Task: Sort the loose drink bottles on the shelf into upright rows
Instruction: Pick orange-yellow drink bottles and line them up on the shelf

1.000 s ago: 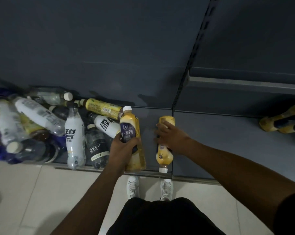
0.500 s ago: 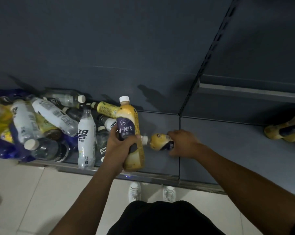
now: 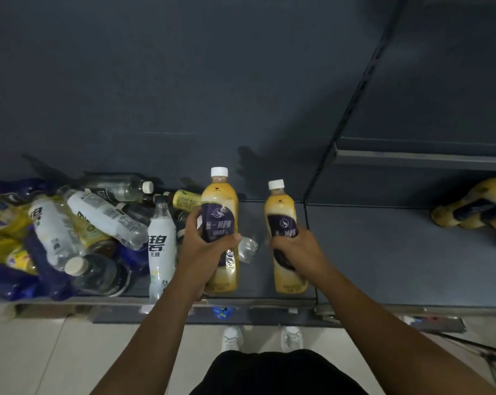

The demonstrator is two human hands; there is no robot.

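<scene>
My left hand (image 3: pixel 205 246) grips a yellow milk-tea bottle (image 3: pixel 219 206) with a purple label and white cap, held upright over the low grey shelf (image 3: pixel 383 252). My right hand (image 3: pixel 295 249) grips a second, matching milk-tea bottle (image 3: pixel 279 209), also upright, just to the right of the first. A heap of loose bottles (image 3: pixel 98 223) lies on its side at the shelf's left end. A white-labelled soda bottle (image 3: pixel 161 246) stands at the heap's right edge, close to my left hand.
More yellow bottles (image 3: pixel 474 209) lie at the shelf's far right. A vertical divider post (image 3: pixel 349 115) splits the shelf's back wall. A higher shelf ledge (image 3: pixel 423 159) juts out on the right. Pale floor tiles (image 3: pixel 42 352) and my white shoes (image 3: pixel 232 337) are below.
My right hand has lifted its bottle from lying on the shelf to upright. My left hand still holds its bottle, now a little further right beside the other.
</scene>
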